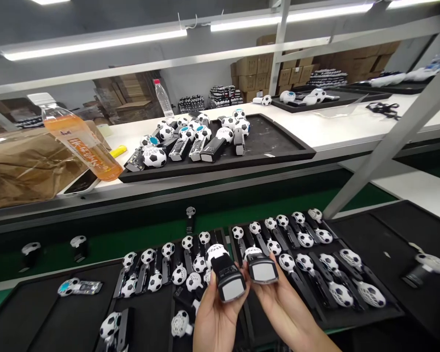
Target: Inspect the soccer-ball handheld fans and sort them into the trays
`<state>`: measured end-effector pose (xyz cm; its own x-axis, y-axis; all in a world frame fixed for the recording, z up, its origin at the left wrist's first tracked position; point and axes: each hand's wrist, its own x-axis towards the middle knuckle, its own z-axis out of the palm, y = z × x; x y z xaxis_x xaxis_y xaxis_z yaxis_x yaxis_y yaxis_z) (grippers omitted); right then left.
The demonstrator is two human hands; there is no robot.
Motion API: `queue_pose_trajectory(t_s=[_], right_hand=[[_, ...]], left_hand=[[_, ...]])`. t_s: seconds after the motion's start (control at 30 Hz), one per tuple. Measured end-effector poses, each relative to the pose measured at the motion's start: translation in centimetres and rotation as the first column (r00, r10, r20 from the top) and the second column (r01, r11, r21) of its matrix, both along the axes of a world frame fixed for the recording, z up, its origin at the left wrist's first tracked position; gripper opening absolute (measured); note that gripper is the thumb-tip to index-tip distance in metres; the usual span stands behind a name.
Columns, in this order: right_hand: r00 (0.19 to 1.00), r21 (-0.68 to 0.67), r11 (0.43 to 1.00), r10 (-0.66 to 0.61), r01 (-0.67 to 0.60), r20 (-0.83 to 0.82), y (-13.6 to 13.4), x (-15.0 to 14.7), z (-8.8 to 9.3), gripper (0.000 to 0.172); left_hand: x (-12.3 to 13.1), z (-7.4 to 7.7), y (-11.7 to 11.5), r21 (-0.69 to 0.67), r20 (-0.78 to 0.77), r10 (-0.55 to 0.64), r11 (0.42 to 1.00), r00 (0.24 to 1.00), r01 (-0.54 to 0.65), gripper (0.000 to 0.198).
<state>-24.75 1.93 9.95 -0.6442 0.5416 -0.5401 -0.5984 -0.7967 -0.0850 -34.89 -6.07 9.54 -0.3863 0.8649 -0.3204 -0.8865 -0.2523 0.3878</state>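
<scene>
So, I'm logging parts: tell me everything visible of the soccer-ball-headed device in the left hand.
The soccer-ball-headed device has a white ball head with black markings and a black, faintly marked, plastic-looking body ending in a pale panel. It's held tilted in the left hand above a black tray, panel toward the camera, head farther away.

Overhead I have 2 long light strips (95,45) glowing, with shorter stretches of light at the top edge of my view. A pale crossbar (132,70) runs in front of me and crosses an upright post (282,29). Beyond, brown cardboard boxes (251,66) stand stacked near a grey wall (198,82). A white worktop (308,129) stretches ahead of me, above a green surface (132,234); 1 metal brace (374,151) slants at my right.
</scene>
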Motion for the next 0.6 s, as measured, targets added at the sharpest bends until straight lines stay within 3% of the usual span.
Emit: queue_pose_trajectory(t_s=[0.1,0.2,0.47,0.6], right_hand=[[0.999,-0.017,1.0,0.01,-0.011,-0.031,0.1,0.3,0.1,0.052],[0.998,-0.02,0.999,0.03,-0.031,-0.053,0.2,0.6,-0.1,0.052],[0.995,0.036,0.997,0.066,-0.063,-0.073,0.1,1.2,-0.3,0.035],[0.996,0.008,0.996,0.085,-0.085,-0.016,0.1,1.1,0.5,0.043]], left_hand=[[0.5,1.4,0.6,-0.188,-0.004,0.057,0.981,0.998,-0.057,0.054],[0.8,2.3,0.9,-0.275,0.004,0.1,0.957,0.995,-0.095,0.058],[1.4,2.6,0.9,-0.312,-0.032,0.12,0.942,0.992,-0.124,0.056],[1.2,1.5,0.2,-0.192,-0.037,0.051,0.98,0.998,-0.057,0.045]])
